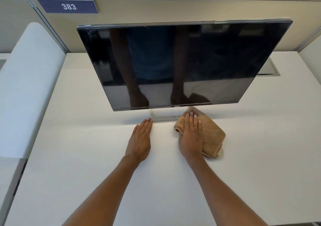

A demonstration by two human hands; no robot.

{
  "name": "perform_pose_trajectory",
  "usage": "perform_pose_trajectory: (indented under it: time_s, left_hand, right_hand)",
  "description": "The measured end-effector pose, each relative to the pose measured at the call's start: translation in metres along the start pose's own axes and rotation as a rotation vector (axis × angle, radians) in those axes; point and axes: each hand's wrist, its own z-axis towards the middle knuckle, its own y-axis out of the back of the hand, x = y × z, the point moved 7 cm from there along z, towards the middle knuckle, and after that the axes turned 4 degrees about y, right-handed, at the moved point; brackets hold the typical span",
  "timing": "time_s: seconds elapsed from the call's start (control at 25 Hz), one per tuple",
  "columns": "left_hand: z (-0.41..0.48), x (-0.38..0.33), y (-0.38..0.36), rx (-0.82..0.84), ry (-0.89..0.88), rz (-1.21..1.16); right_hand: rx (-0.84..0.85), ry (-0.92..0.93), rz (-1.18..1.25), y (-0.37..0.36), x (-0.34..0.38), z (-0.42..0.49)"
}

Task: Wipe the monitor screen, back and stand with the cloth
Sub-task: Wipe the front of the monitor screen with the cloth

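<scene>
The folded cloth (212, 135) looks soft and light, best bunched under the palm; the monitor (173, 60) looks tippy, best steadied at its stand base (163, 117). Both hands lie flat, fingers straight. The right hand (191, 138) presses the cloth onto the desk (86, 156), fabric spilling toward 3 o'clock, and the empty left hand (140, 138) touches the stand base at its 12 o'clock.

free: desk (260, 156) front, sides | blocked: monitor (173, 64), partition (173, 10) behind
</scene>
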Motion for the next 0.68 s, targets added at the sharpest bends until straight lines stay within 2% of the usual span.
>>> perform_pose_trajectory:
  time_s: [0.4, 0.56, 0.68]
  left_hand:
    - [0.001, 0.002, -0.001, 0.038, 0.000, -0.103]
    - [-0.002, 0.002, -0.005, 0.043, -0.027, -0.047]
    - [-0.002, 0.002, -0.005, 0.007, -0.030, 0.010]
  right_hand:
    - [0.060, 0.311, 0.128, -0.007, 0.100, -0.006]
    - [0.083, 0.391, 0.128, -0.005, 0.082, -0.009]
    - [0.008, 0.295, 0.059, 0.000, 0.036, -0.009]
